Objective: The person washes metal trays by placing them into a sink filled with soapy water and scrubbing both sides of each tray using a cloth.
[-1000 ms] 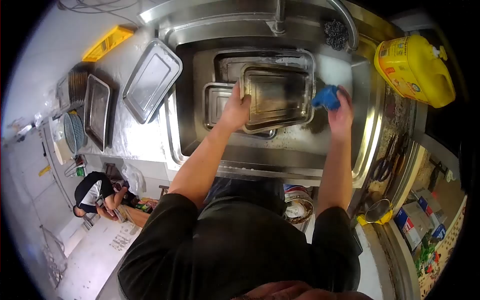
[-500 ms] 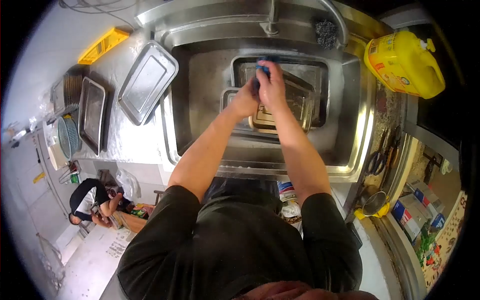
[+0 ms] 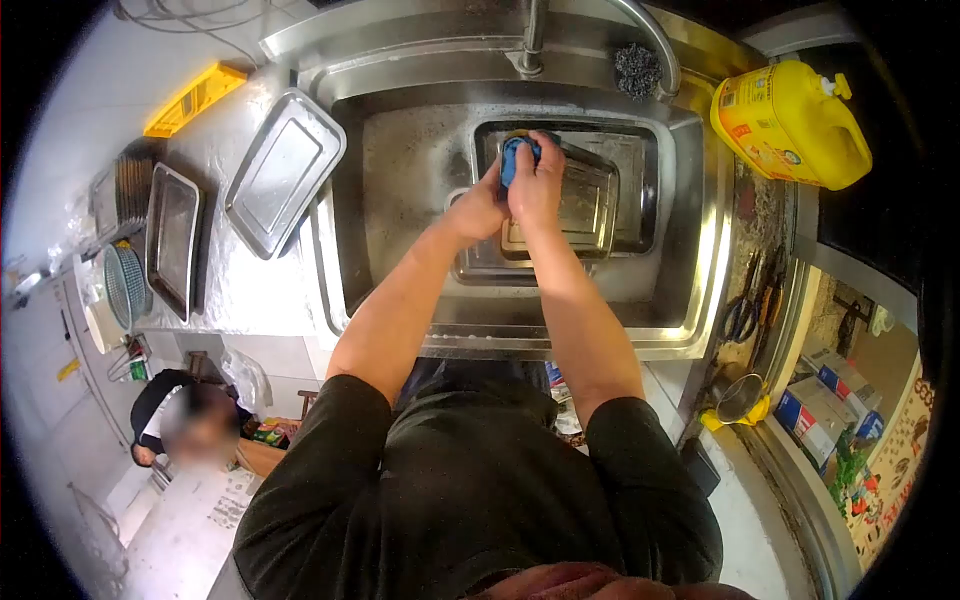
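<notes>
A blue cloth (image 3: 515,160) is bunched under the fingers of my right hand (image 3: 537,188), at the upper left corner of a small metal tray (image 3: 585,212). My left hand (image 3: 477,213) is closed at that tray's left edge, close beside the right; its fingertips are partly hidden. Below the small tray lies a larger, darker metal tray (image 3: 641,190) in the steel sink (image 3: 400,150). Part of another metal tray (image 3: 490,272) shows under my wrists.
Left of the sink, a shiny tray (image 3: 287,175) and a darker tray (image 3: 174,240) lie on the counter. A yellow jug (image 3: 790,125) and a steel scrubber (image 3: 637,70) stand by the tap (image 3: 533,40). Another person (image 3: 165,410) is at the lower left.
The small tray has turned and moved slightly, now lying flatter over the larger one. My hands have shifted slightly down, and more of the blue cloth shows. The whole view has shifted a little.
</notes>
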